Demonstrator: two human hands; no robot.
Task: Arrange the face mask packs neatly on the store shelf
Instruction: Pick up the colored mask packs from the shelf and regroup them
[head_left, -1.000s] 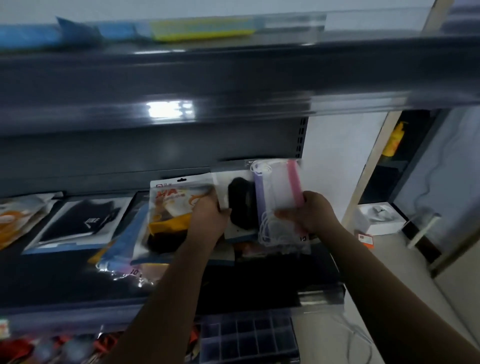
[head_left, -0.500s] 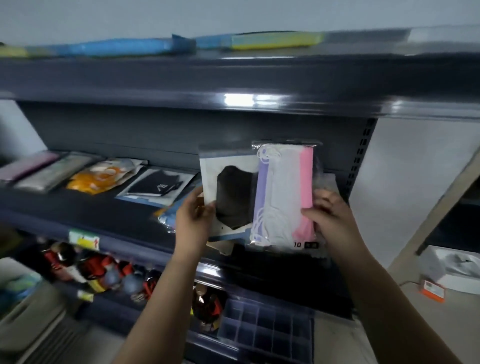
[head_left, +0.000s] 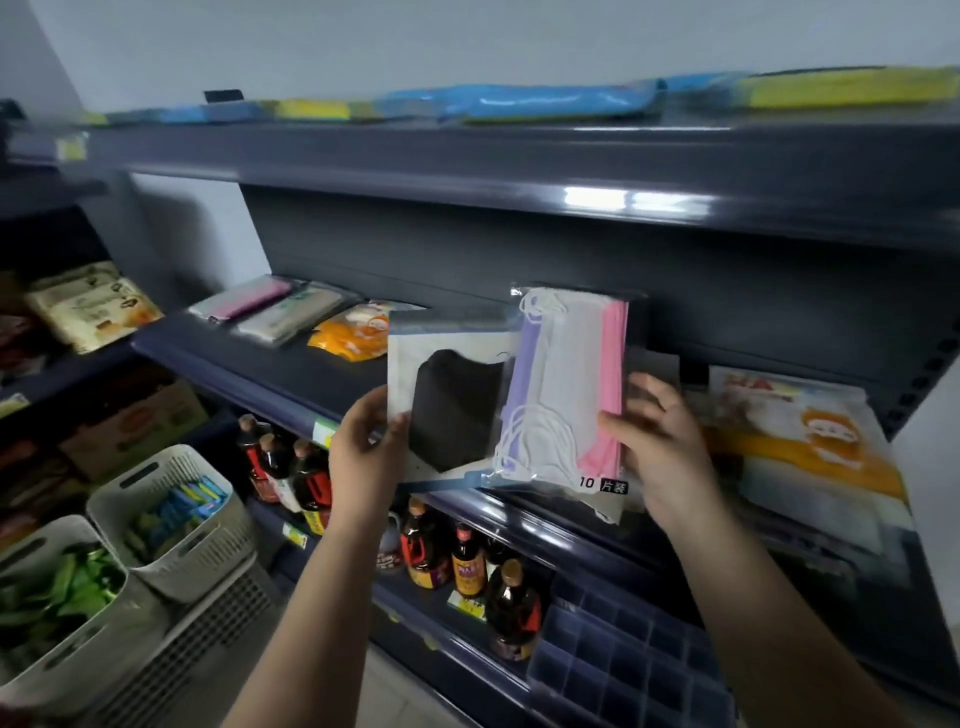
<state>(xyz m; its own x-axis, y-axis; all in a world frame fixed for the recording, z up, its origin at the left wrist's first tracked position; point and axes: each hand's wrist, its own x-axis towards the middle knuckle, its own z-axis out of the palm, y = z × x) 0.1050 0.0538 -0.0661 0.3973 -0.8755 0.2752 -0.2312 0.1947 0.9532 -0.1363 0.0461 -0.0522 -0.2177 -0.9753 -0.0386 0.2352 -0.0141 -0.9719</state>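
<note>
You face a dark grey store shelf unit (head_left: 519, 249) with several tiers. On its top tier lie flat blue and yellow packs (head_left: 519, 101), blurred. The middle shelf (head_left: 291, 364) slopes from upper left to lower right; at its left end lie a pink mask pack (head_left: 244, 301), a pale beige pack (head_left: 293, 317) just beside it, and an orange pack (head_left: 353, 335) next along. At the right end of that shelf lies a large pack with an orange cartoon print (head_left: 795, 441), on top of other clear packs.

Lower left, two white slotted baskets (head_left: 171, 525) hold small green and blue wrapped items. Under the middle shelf stands a row of dark sauce bottles (head_left: 457, 561) with red and yellow labels, and to their right a dark blue divided tray (head_left: 623, 654).

You hold two packs up in front of the middle shelf, above its front edge, side by side and overlapping. Your left hand (head_left: 363, 457) grips the left edge of the black mask pack (head_left: 452, 405), thumb on the front, the other fingers hidden behind it. Your right hand (head_left: 660, 441) grips the right edge of the clear pack of purple, white and pink masks (head_left: 566, 389), thumb pressed on the front near the pink strip, fingers curled behind. The multicolour pack lies over the black pack's right edge. Its lower corner carries a "10" label (head_left: 602, 484).
</note>
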